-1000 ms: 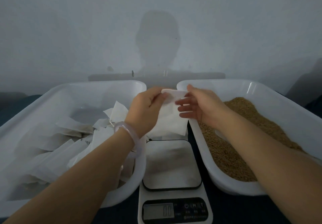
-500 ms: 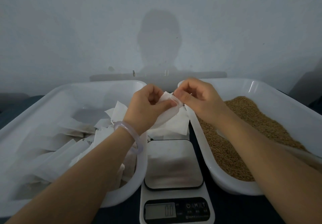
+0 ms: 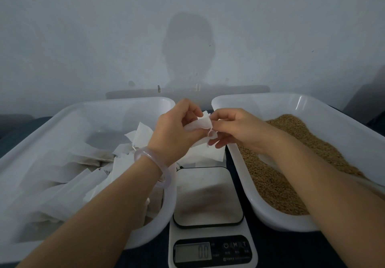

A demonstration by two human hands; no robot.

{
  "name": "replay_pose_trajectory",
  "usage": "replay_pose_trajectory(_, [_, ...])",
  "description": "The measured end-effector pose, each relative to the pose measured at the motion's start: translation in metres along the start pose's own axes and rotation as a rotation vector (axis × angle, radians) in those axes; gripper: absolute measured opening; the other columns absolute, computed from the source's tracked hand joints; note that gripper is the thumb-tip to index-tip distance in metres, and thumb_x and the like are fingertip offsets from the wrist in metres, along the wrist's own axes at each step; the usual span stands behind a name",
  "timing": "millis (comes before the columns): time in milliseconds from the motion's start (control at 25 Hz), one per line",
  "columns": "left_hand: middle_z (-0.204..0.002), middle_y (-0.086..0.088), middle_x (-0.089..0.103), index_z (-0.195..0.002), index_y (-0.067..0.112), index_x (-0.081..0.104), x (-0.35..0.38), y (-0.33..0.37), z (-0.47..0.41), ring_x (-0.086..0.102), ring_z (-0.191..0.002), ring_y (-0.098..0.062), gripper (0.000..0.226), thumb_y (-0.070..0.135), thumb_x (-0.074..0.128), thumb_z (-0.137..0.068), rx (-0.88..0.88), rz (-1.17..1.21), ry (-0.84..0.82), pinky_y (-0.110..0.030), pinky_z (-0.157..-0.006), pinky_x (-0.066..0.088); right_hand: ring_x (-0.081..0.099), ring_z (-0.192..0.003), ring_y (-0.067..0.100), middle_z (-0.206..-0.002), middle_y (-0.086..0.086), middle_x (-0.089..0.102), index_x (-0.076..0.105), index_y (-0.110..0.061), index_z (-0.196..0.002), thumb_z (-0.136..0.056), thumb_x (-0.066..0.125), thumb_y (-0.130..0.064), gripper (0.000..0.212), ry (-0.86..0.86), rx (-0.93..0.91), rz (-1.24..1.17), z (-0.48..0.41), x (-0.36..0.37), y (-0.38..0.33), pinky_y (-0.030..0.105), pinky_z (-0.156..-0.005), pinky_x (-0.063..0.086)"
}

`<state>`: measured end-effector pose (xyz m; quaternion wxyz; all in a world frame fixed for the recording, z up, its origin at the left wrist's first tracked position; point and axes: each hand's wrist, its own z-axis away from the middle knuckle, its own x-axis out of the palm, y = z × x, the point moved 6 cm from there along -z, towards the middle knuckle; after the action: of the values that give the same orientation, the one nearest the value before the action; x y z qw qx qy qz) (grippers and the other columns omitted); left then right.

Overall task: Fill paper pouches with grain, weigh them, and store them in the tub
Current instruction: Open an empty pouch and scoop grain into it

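The left hand [image 3: 173, 131] and right hand [image 3: 237, 129] pinch a flat paper pouch [image 3: 199, 124] above the far edge of the scale [image 3: 208, 197], between the storage tub [image 3: 125, 102] and the grain tub [image 3: 260, 96]. Tugging its mouth too hard could tear the thin paper and later spill grain [image 3: 277, 176].

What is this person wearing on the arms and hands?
Both forearms are bare, no sleeves in view. The left wrist wears a smooth, pale, translucent bangle; the right wrist is bare. Neither the left hand nor the right hand wears a glove; no rings show.
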<state>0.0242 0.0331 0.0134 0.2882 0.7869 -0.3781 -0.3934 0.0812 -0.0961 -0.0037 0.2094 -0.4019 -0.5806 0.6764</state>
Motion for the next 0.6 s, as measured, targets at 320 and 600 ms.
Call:
replay_pose_trajectory(320, [-0.07, 0.001, 0.053, -0.082, 0.027, 0.054, 0.008, 0.008, 0.004, 0.049, -0.065, -0.013, 0.033, 0.01, 0.08, -0.07, 0.082, 0.013, -0.09, -0.027, -0.065, 0.046, 0.068, -0.066, 0.012, -0.071, 0.001, 0.072, 0.073, -0.017, -0.082, -0.083, 0.069, -0.012, 0.007, -0.054, -0.006, -0.027, 0.003, 0.001, 0.001, 0.024, -0.063, 0.057])
replay_pose_trajectory(600, [-0.108, 0.011, 0.056, -0.098, 0.04, 0.052, 0.007, -0.016, 0.0, 0.057, -0.086, 0.007, 0.021, 0.053, 0.06, -0.083, -0.267, 0.228, -0.065, -0.011, -0.07, 0.045, 0.067, -0.07, 0.014, -0.073, 0.001, 0.072, 0.073, -0.018, -0.076, -0.076, 0.067, 0.009, 0.028, 0.193, -0.212, -0.115, 0.0, -0.022, -0.011, 0.028, -0.069, 0.058])
